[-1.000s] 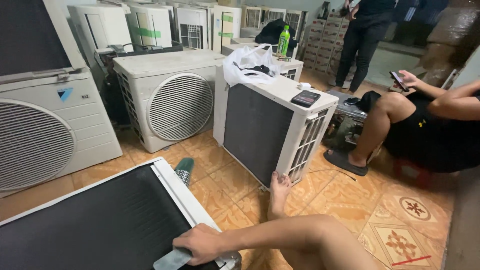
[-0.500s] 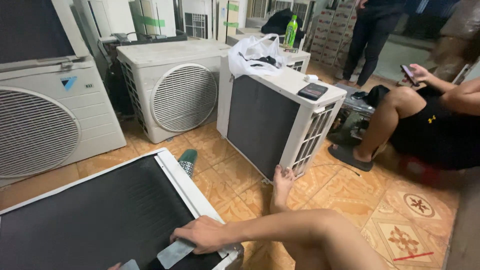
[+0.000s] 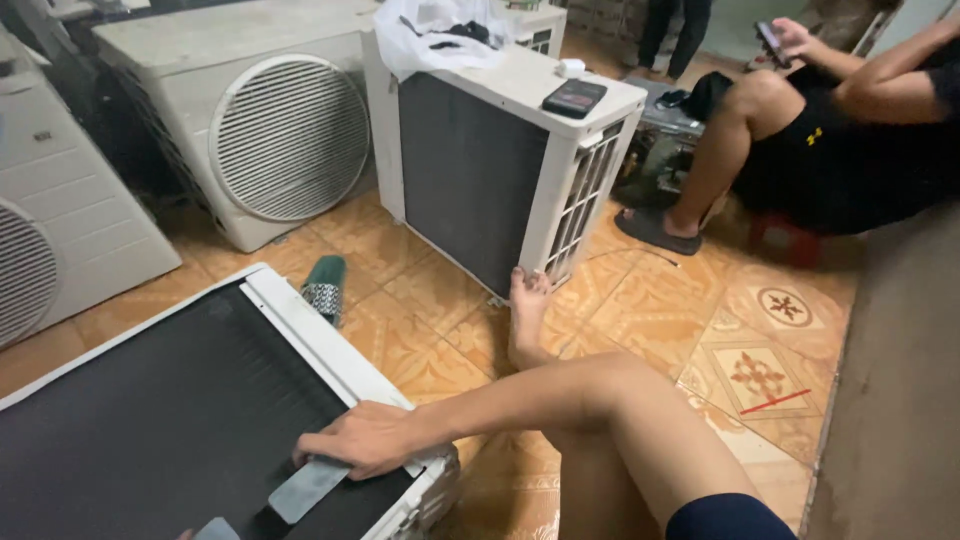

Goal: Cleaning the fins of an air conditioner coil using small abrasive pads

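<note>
An air-conditioner outdoor unit [image 3: 300, 330] lies flat on the floor in front of me, its black finned coil facing up inside a white frame. My right hand [image 3: 365, 440] rests on the coil near the unit's lower right corner, fingers closed over a flat grey tool [image 3: 308, 487] that lies on the fins. A second grey piece [image 3: 215, 530] shows at the bottom edge. Only a sliver of my left hand [image 3: 184, 535] pokes in beside it, too little to tell its state.
My bare leg and foot [image 3: 527, 305] stretch toward an upright white unit [image 3: 590, 180] with a dark device [image 3: 573, 97] and a white bag [image 3: 440, 30] on top. A green sandal [image 3: 325, 285] lies on the tiles. More fan units [image 3: 290, 135] stand behind. A seated person [image 3: 840, 150] holds a phone at right.
The view has tipped down and moved closer to the units. My right hand stays on the grey tool at the flat unit's corner, shifted only slightly.
</note>
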